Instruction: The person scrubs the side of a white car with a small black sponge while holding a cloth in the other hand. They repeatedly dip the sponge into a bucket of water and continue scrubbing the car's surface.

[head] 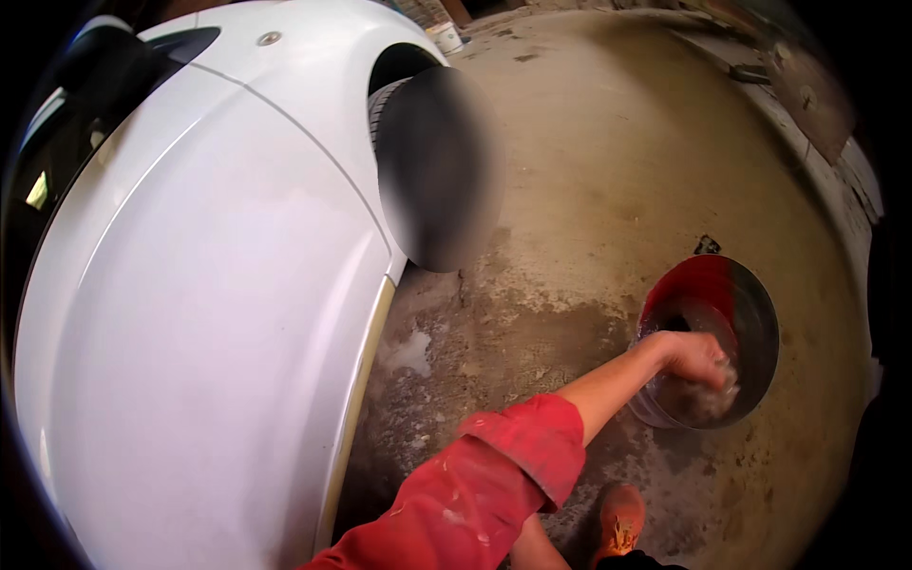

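My left hand (702, 360), below a rolled red sleeve (499, 456), reaches down inside a round bucket (759, 342) on the floor. The fingers are curled and blurred; a pale brownish blur at them could be a wet cloth or stirred water. Part of the bucket's inner wall looks red, the rest dark grey. A bare forearm (538, 547) shows under the sleeve at the bottom edge, seemingly my right; its hand is hidden. To the left stands a white car (235, 285), seen along its door and front fender.
A tyre (381, 107) sits in the wheel arch, mostly behind a blurred oval patch. The concrete floor (570, 164) has dark, damp-looking stains beside the car. An orange shoe (622, 516) stands near the bucket. A white pail (445, 37) is at the far end; boards (812, 100) lie along the right.
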Action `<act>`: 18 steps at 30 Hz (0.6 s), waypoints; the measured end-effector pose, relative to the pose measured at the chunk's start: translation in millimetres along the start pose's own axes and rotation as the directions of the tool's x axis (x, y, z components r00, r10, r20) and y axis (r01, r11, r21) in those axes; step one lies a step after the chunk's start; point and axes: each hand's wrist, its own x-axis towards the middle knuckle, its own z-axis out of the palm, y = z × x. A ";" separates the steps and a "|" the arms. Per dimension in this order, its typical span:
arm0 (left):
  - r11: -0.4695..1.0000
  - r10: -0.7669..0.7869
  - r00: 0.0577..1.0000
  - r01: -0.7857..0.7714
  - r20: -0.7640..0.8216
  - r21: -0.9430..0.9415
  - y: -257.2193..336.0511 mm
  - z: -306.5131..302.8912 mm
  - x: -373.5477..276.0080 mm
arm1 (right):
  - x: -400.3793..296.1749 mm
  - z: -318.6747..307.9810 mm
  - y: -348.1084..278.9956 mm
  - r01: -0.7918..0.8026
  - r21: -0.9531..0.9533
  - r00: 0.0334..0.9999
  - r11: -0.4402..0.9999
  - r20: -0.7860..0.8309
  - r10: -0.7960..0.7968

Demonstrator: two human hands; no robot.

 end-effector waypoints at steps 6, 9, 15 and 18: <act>0.701 0.171 0.928 -0.352 -0.332 -0.621 62.6 -51.2 -153.1 | 14.9 23.7 25.9 -0.071 -0.012 0.997 0.997 0.027 0.072; 0.821 0.079 0.914 -0.287 -0.399 -0.494 122.2 -81.9 -288.7 | 39.7 10.9 39.0 0.009 -0.063 0.996 0.998 0.093 -0.003; 0.515 -0.278 0.398 0.830 -0.874 0.214 216.5 -102.6 -485.3 | 27.7 117.3 55.7 -0.024 -0.196 0.998 0.980 -0.063 0.012; -0.171 -0.087 0.371 0.909 -0.925 0.381 162.1 -92.5 -532.7 | 52.6 188.8 78.6 0.186 -0.328 0.982 0.926 0.040 -0.183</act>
